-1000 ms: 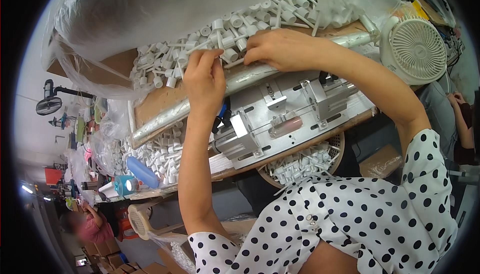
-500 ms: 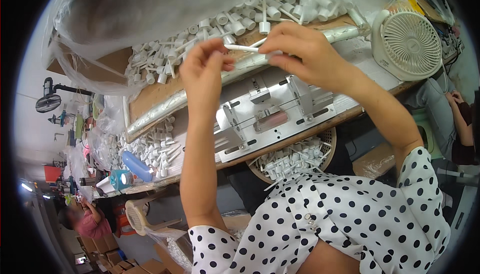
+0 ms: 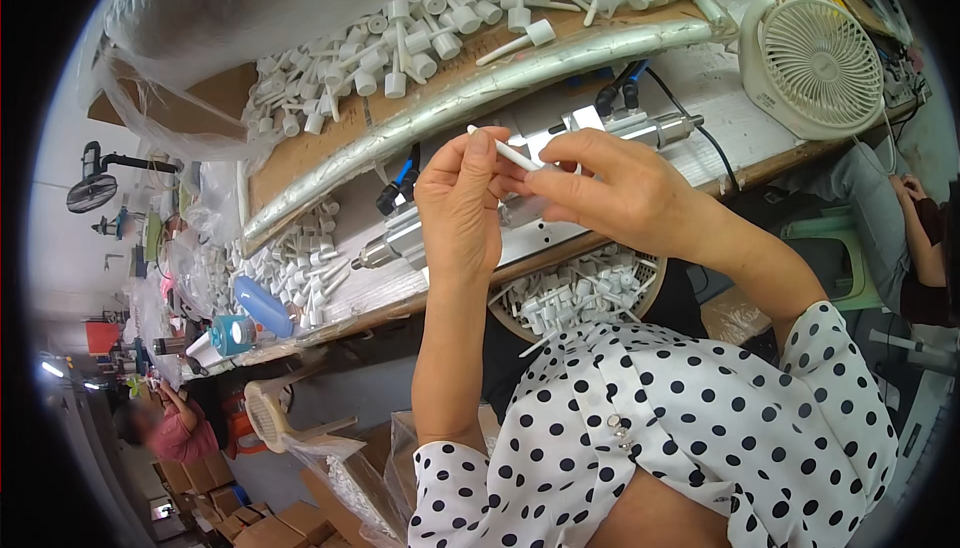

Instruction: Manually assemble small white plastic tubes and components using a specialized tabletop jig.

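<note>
My left hand (image 3: 462, 193) and my right hand (image 3: 622, 193) meet above the metal fixture on the bench. Both are closed in a pinch on a slim white plastic stem (image 3: 517, 156), which slants between them. The left thumb and fingers hold its upper end; the right fingertips grip the other end, which they partly hide. Under and behind the hands lies the fixture (image 3: 665, 130), with a silver cylinder and black-and-blue hose fittings on each side. My hands cover most of its middle.
White capped stems (image 3: 350, 73) pile up in a cardboard tray (image 3: 440, 113) with a wrapped front edge. More lie on the bench at left and in a round basket (image 3: 655, 293) below the front edge. A fan (image 3: 822, 73) stands at right. Someone in pink (image 3: 185, 428) sits far left.
Both hands have come down and nearer to me, from before the tray to over the fixture, with the white stem still between them. The fixture's cylinders now show.
</note>
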The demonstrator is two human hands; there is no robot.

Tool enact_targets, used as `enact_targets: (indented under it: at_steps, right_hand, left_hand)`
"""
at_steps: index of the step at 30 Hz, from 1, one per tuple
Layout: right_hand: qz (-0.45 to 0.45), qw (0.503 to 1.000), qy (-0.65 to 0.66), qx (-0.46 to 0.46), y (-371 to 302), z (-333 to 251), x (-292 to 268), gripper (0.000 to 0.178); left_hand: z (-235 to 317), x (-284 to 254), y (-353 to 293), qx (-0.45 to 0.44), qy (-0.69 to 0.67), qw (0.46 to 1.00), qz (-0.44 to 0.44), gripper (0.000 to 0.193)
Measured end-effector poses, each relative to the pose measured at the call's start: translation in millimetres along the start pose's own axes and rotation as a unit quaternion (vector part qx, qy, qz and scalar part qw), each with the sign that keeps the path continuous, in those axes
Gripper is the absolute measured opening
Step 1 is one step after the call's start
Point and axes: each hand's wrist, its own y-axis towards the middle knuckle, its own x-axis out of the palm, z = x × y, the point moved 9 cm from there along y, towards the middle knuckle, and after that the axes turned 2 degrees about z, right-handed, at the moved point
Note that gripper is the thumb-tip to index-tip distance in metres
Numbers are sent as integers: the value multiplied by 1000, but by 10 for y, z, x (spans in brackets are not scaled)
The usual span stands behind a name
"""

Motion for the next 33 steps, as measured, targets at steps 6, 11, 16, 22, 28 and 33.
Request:
enact_targets:
  at_steps: [6, 11, 16, 22, 28, 33]
  right_hand:
    - [4, 997, 29, -77, -88, -214, 77, 27]
    - [41, 991, 101, -80, -125, -313, 128, 31]
    - [48, 987, 142, -57, -134, -340, 151, 31]
    - [46, 991, 107, -60, -133, -303, 130, 34]
    - [47, 991, 123, -36, -212, -281, 201, 38]
    - [41, 989, 141, -19, -306, -234, 280, 40]
  left_hand:
    - [-105, -31, -189, -39, -34, 999, -17, 25]
    - [-119, 59, -354, -49, -146, 984, -89, 26]
    - [-141, 96, -444, -53, -225, 966, -119, 26]
    - [-143, 31, -605, -42, -102, 991, -81, 31]
    - [-158, -90, -661, -40, -59, 997, -33, 26]
    - [-184, -180, -710, -34, -34, 999, -5, 21]
